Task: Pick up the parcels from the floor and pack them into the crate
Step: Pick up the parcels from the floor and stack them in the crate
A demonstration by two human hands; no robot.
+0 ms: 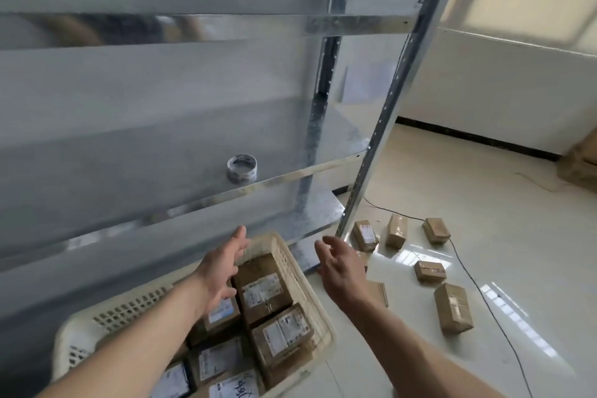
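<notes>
Packing step, between loads. Left hand (223,271): fingers spread, empty, above the crate (300,281). Right hand (339,271): fingers loose, empty, just beyond the crate's right rim. Crate: cream, perforated, on the floor (484,184) beside a metal shelf rack (384,126); holds several labelled parcels (261,292) in layers. Loose parcels (454,307): a scatter on the floor to the right, well apart from one another. Advice: take the nearest first, grip across the short sides, lay it flat, label up, in the remaining gap. Cable (475,281) runs among them; lift clear of it.
</notes>
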